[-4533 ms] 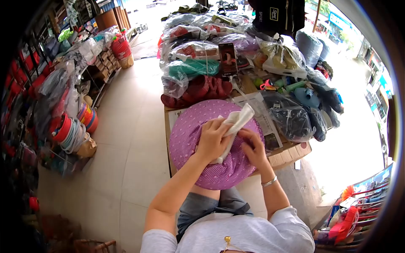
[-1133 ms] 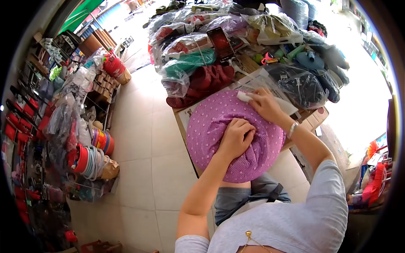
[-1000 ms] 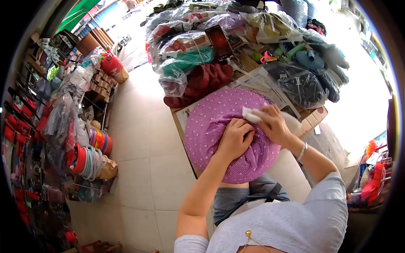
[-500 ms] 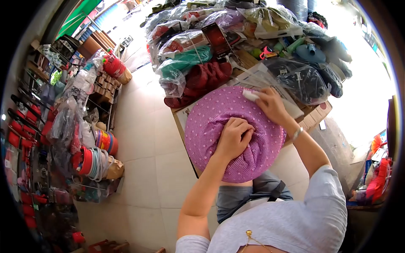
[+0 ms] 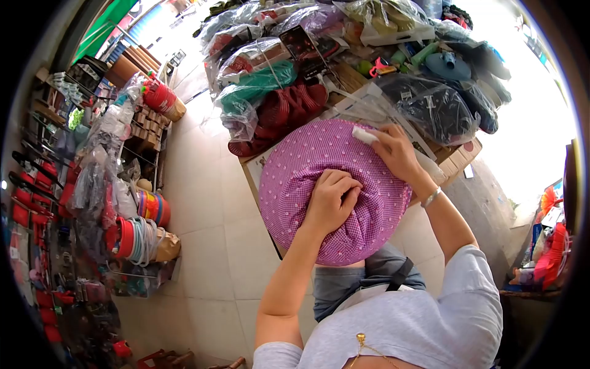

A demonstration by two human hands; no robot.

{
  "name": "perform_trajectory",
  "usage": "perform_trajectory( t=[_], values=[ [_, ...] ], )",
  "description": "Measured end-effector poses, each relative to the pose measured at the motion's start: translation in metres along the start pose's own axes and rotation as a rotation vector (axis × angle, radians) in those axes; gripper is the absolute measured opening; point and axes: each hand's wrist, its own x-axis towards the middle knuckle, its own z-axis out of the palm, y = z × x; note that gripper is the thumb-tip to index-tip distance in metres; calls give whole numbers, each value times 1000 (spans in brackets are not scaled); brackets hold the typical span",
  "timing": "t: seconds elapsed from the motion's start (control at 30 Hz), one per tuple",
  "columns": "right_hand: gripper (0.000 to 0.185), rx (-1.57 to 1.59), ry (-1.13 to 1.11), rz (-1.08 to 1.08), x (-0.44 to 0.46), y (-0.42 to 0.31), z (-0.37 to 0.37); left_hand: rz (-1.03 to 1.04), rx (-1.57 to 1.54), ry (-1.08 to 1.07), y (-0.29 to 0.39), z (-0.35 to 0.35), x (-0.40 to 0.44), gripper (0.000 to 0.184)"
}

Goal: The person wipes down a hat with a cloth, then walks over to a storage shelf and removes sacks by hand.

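Observation:
A round purple checked hat with small white dots (image 5: 295, 154) lies over the front edge of the table, its gathered middle facing up. My left hand (image 5: 334, 200) has its curled fingers pressed into the gathered cloth at the hat's centre. My right hand (image 5: 396, 154) pinches a folded white cloth (image 5: 365, 135) against the upper right part of the hat; more of the cloth trails out beside the wrist.
Bagged shoes and dark red sandals (image 5: 292, 107) are piled behind the hat. A black bagged pair (image 5: 430, 107) lies to the right, over newspaper and cardboard. Shelves with red buckets (image 5: 123, 237) stand at the left, brushes (image 5: 553, 255) at the far right.
Earlier both hands were near the hat's centre with the white cloth between them. My right hand has since moved the cloth to the rim, in and back out, while my left hand stays in the middle.

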Motion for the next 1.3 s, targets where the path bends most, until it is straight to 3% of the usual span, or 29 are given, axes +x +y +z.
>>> perform_trajectory(
  t=[0.13, 0.27, 0.4, 0.6, 0.67, 0.77, 0.97, 1.1, 1.23, 1.3],
  values=[
    [31, -99, 34, -36, -18, -21, -6, -14, -4, -6, 1, -1, 1, 8],
    [51, -29, 35, -125, -88, -54, -21, -5, 7, 13, 1, 1, 1, 8],
    [50, 68, 43, -124, -115, -60, -22, 9, 23, -3, 2, -1, 2, 9],
    [37, 2, 26, -52, -30, -31, -10, 3, 15, 7, 1, -1, 1, 8],
    [35, 81, -5, 92, -14, -21, -7, -4, 14, 28, 1, 0, 1, 8],
    [36, -101, 18, -74, -27, -36, -10, 17, -17, 47, 0, 0, 0, 7],
    [44, 76, -27, -85, -132, -68, -19, 27, -72, 81, -4, 2, -3, 9],
    [44, 47, 25, -229, -133, -44, -11, -5, -87, 80, -4, 2, -4, 9],
    [29, 116, 41, 47, -63, -33, -8, -16, -90, 85, -3, 1, -3, 9],
    [26, 124, 58, 38, -55, -14, -3, -14, -94, 88, -3, 1, -3, 10]
  ],
)
